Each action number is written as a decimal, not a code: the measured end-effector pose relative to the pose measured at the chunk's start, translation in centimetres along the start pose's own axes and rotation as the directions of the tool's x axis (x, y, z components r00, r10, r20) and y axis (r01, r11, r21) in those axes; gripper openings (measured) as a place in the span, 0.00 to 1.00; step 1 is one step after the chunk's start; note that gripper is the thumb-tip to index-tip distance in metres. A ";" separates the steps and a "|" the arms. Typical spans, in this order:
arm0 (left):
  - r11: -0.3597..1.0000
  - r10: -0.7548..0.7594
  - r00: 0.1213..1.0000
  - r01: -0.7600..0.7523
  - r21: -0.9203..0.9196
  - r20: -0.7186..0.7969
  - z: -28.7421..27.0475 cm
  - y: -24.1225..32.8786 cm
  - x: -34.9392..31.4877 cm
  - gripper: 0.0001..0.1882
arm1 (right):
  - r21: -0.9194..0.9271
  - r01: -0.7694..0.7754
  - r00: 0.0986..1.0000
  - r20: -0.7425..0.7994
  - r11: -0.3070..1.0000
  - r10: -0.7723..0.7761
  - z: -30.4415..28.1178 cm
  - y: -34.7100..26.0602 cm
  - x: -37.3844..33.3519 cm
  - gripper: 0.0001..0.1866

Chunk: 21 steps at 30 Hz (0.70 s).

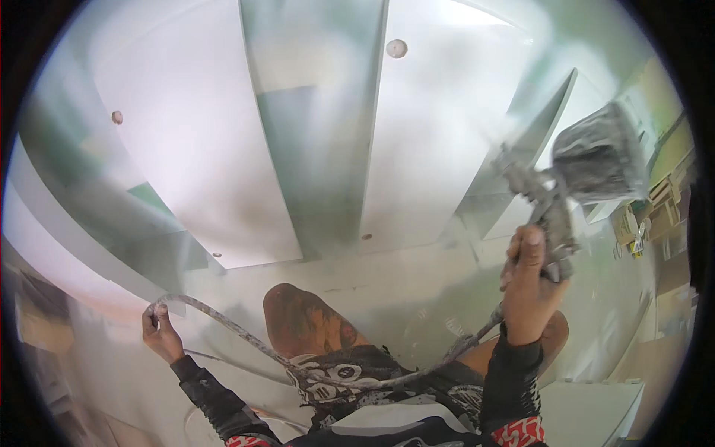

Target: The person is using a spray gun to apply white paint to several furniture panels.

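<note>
The right hand (530,287) is at the right of the frame, a little below the middle. It is closed around the grip of a spray gun (555,216), and one finger points up along the handle. The gun rises from the hand toward the upper right, and its cup (599,156) — grey, crusted with old paint — sits at the top end, blurred. So the long axis of the gun runs from lower left to upper right, tilted away from the panels.

The panels (201,164) are white and flat, and they fill the upper left and the centre of the frame. Between them there are narrow greenish gaps. They lie to the left of the gun and above it, well apart from the nozzle; the right hand is the nearer one to them.

The hose (246,339) leaves the bottom of the gun, goes down across the lap at the lower middle, and then climbs to the left hand (160,335) at the lower left. This hand is closed on the hose and holds a loop of it — off to the side, away from the panels. A bare knee (305,320) shows between the two hands.
</note>
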<state>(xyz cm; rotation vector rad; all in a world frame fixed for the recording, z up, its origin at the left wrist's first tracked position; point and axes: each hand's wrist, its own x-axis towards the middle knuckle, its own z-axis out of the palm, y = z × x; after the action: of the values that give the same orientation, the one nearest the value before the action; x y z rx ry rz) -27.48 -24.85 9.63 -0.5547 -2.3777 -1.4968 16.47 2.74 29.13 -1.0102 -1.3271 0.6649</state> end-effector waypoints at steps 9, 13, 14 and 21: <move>0.996 0.017 1.000 -0.014 -0.092 0.026 0.4 1.5 0.0 0.12 | -0.396 -0.202 0.920 0.237 0.896 0.312 -0.8 8.9 -5.0 0.18; 0.998 0.014 0.999 -0.011 -0.059 0.050 1.0 1.8 -0.1 0.12 | -0.491 -0.168 0.906 0.264 0.855 0.330 -1.2 12.7 -6.7 0.18; 0.999 0.014 0.999 -0.011 -0.051 0.051 0.9 2.1 -0.1 0.12 | -0.542 -0.169 0.879 0.295 0.823 0.375 -1.4 13.5 -7.0 0.18; 1.000 0.014 0.998 -0.012 -0.024 0.068 1.5 3.0 -0.2 0.13 | -0.608 -0.093 0.839 0.379 0.789 0.391 -1.3 19.4 -9.5 0.22</move>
<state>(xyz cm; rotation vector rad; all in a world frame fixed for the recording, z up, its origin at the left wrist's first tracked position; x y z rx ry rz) -25.95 -22.40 11.31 -0.6348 -2.4052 -1.5257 19.00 2.80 7.67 -1.6031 -1.9321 0.7758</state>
